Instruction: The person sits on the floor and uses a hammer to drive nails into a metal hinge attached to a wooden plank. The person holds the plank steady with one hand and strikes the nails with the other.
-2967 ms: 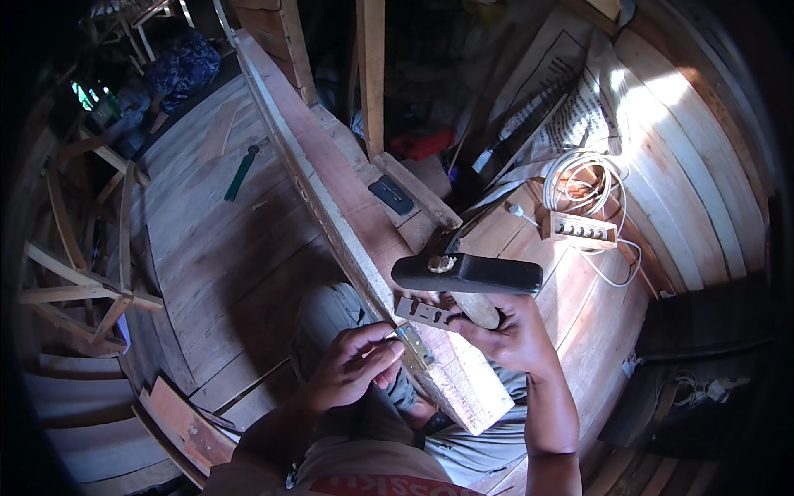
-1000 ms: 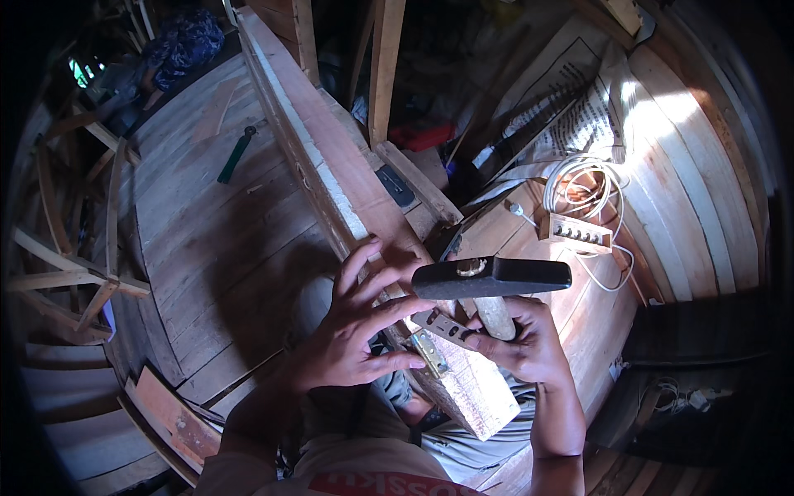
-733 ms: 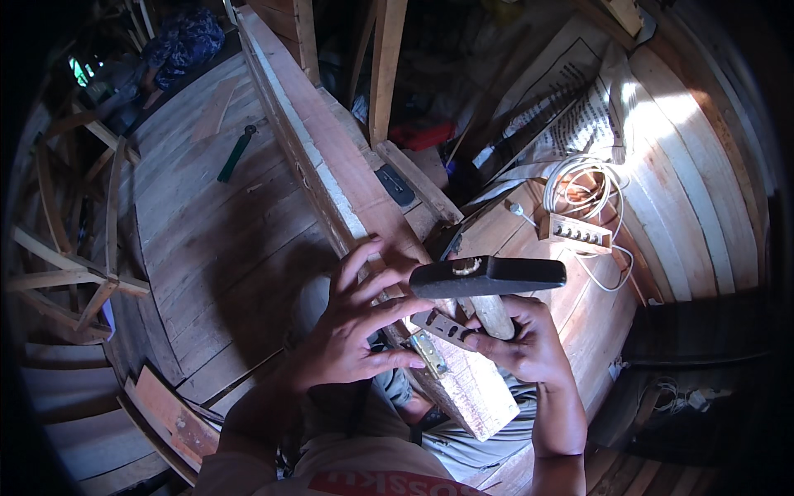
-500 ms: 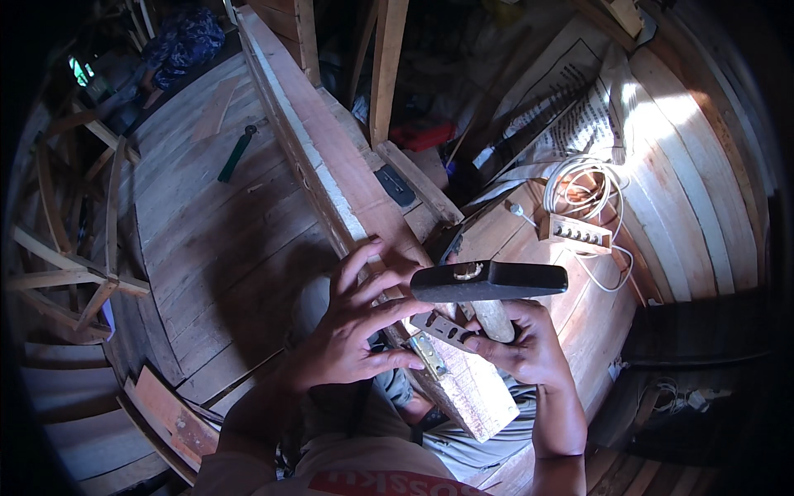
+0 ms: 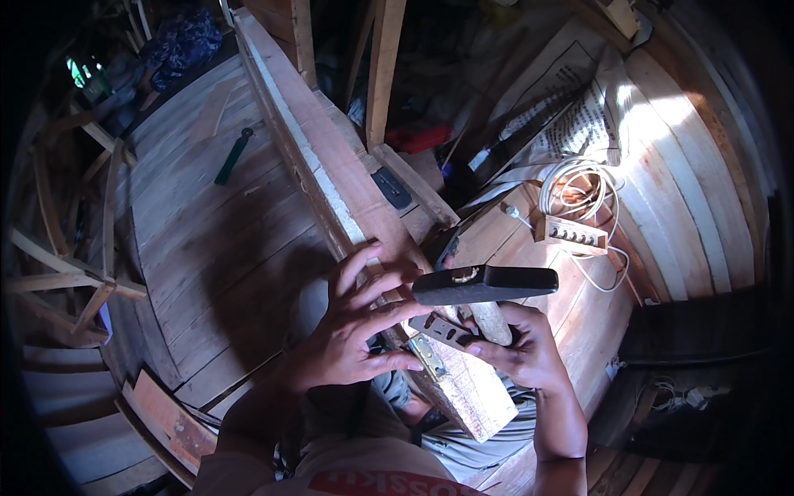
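A wooden beam (image 5: 354,186) runs from the far upper left down to my lap, its near end lit. My left hand (image 5: 351,326) lies on it with fingers spread; the index fingertip is at the upper end of a dark slotted metal strip (image 5: 438,329), the thumb beside a small brass-coloured plate (image 5: 428,357) on the beam. My right hand (image 5: 521,347) is closed around the handle of a hammer (image 5: 488,285), thumb on the strip's lower end. The hammer's black head hangs above the beam and hides part of it and of the strip.
A green-handled tool (image 5: 234,159) lies on the planks at left. At right are a wooden socket box (image 5: 572,235) and a coiled white cable (image 5: 571,186). A dark flat object (image 5: 391,188) rests beyond the beam. Wooden frames (image 5: 62,256) stand at far left; a person (image 5: 178,50) is at the back.
The hammer head has tilted slightly, its right end shifting a little left and down. The surroundings have shifted slightly left in view. Both hands keep nearly the same places.
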